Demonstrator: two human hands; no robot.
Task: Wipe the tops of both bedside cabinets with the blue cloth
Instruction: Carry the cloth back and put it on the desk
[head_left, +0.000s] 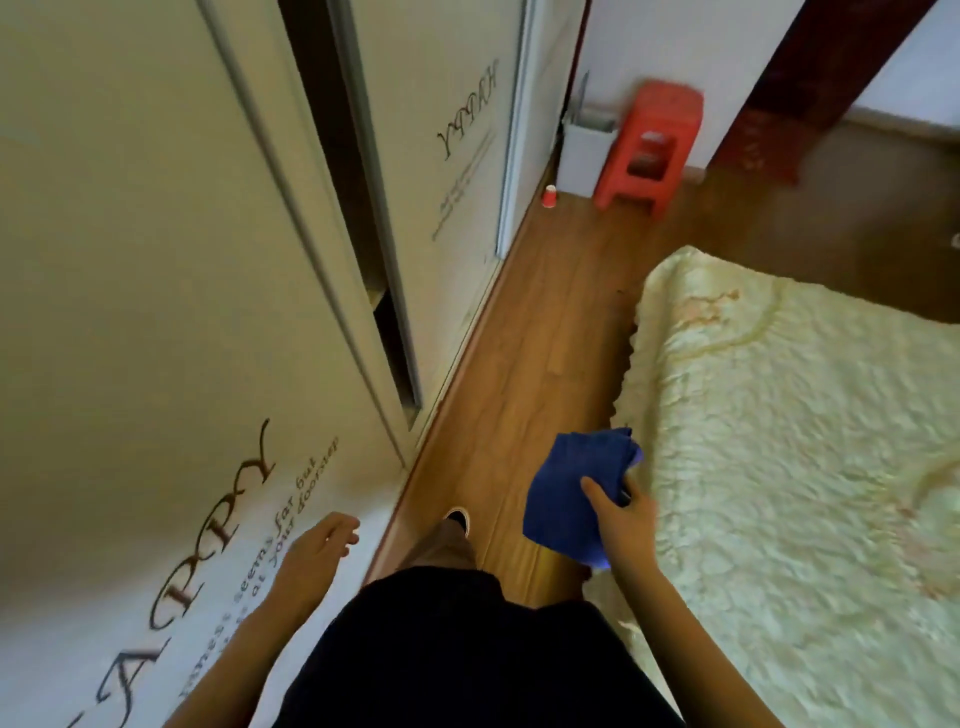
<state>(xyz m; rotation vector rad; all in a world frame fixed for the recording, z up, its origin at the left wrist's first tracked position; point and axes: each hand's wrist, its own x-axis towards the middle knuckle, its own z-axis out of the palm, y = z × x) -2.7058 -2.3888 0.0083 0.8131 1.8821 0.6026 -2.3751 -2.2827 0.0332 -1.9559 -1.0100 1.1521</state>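
Low and right of centre in the head view, the right hand (621, 512) pinches the blue cloth (574, 496), thumb on top and fingers curled beneath, so the cloth hangs crumpled over the wooden floor (524, 332) just beside the edge of the bed (789, 426) (its cream quilted cover fills the right side). Lower left, the left hand (317, 545) is empty, fingers loosely half-curled, close to the white wardrobe doors (156, 260) with lettering. At the upper centre-right stand a red plastic stool (652, 140) and a small red cup (549, 196). No bedside cabinet shows.
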